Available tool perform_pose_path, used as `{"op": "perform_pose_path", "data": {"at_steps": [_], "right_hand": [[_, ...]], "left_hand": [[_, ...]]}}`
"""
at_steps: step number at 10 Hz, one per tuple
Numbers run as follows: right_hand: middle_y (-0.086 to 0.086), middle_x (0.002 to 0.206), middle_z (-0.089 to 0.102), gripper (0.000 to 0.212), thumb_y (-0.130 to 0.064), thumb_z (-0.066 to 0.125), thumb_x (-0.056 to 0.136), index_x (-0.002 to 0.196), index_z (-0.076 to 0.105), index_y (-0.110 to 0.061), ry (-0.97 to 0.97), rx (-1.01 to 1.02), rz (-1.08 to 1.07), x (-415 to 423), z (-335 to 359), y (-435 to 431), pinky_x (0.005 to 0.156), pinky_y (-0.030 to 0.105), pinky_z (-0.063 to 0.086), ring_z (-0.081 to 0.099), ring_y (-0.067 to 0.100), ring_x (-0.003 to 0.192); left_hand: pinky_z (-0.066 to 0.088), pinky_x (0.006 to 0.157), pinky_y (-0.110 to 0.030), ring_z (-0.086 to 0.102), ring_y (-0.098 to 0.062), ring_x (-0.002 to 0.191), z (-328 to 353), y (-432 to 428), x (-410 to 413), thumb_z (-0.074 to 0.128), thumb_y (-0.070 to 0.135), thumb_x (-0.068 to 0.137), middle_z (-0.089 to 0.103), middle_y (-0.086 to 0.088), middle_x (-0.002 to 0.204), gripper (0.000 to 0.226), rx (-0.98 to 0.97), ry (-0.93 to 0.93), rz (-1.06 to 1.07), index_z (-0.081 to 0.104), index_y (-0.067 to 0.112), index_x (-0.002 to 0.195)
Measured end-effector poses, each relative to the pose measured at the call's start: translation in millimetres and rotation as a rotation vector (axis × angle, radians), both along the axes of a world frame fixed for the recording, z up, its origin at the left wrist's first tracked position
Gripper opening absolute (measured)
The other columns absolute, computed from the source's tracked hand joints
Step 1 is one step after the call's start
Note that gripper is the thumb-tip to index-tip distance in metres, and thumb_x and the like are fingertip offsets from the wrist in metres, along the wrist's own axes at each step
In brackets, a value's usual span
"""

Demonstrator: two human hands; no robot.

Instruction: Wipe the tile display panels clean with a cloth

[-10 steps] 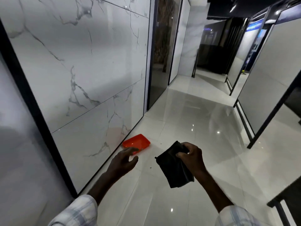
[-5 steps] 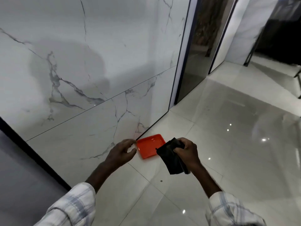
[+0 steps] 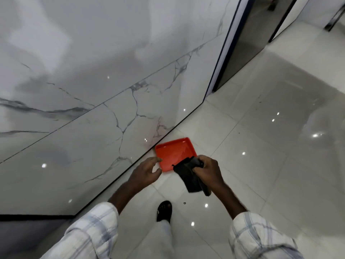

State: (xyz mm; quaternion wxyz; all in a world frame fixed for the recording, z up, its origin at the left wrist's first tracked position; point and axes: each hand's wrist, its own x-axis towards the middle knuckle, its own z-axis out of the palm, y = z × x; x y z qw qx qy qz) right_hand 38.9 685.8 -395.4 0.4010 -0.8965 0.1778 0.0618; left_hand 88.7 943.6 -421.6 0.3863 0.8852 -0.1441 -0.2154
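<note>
Right hand [image 3: 207,171] clamps the limp, light dark cloth [image 3: 188,176] by its bunched top; left hand [image 3: 144,171] fingers loosely apart, empty

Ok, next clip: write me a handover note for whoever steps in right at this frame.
Right hand grips the dark cloth, which hangs below it.
Left hand is free, fingers loosely spread above the floor.
The red tray lies on the floor against the base of the marble tile panel.
Done: cloth in hand. Whether any panel has been wiped cannot be told.
Left: bring the cloth to the panel and wipe.
</note>
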Motion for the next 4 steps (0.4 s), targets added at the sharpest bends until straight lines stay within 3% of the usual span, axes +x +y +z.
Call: {"op": "perform_pose_path", "data": {"at_steps": [1, 2, 3, 4], "right_hand": [[-0.006, 0.080, 0.070, 0.022, -0.020, 0.057, 0.069, 0.087, 0.070, -0.022, 0.087, -0.058, 0.090, 78, -26, -8, 0.073, 0.047, 0.059, 0.067, 0.018, 0.077], [-0.006, 0.088, 0.072, 0.024, -0.022, 0.057, 0.074, 0.094, 0.070, -0.022, 0.131, -0.105, 0.142, 133, -38, -14, 0.086, 0.046, 0.054, 0.067, 0.019, 0.085], [0.001, 0.104, 0.073, 0.019, -0.014, 0.062, 0.088, 0.104, 0.071, -0.017, 0.151, -0.123, 0.126, 176, -55, -22, 0.095, 0.045, 0.051, 0.067, 0.024, 0.099], [0.000, 0.102, 0.074, 0.012, -0.018, 0.064, 0.093, 0.103, 0.071, -0.019, 0.175, -0.091, 0.129, 186, -71, -28, 0.090, 0.043, 0.054, 0.068, 0.024, 0.096]], "left_hand": [[0.047, 0.108, -0.034, 0.058, -0.023, 0.130, -17, -12, 61, 0.059, 0.031, 0.095, 0.060, -0.005, 0.143, 0.048, 0.044, 0.072, 0.030, 0.062, 0.013, 0.140], [0.040, 0.107, -0.024, 0.056, -0.024, 0.131, -27, -17, 109, 0.063, 0.013, 0.101, 0.059, -0.008, 0.144, 0.041, 0.065, 0.078, 0.060, 0.060, 0.008, 0.141], [0.037, 0.110, -0.023, 0.053, -0.023, 0.136, -29, -26, 149, 0.062, 0.009, 0.102, 0.056, -0.008, 0.147, 0.043, 0.067, 0.062, 0.073, 0.057, 0.009, 0.145], [0.038, 0.111, -0.026, 0.052, -0.020, 0.137, -39, -33, 166, 0.061, 0.011, 0.102, 0.056, -0.005, 0.147, 0.043, 0.050, 0.085, 0.116, 0.057, 0.012, 0.145]]}}
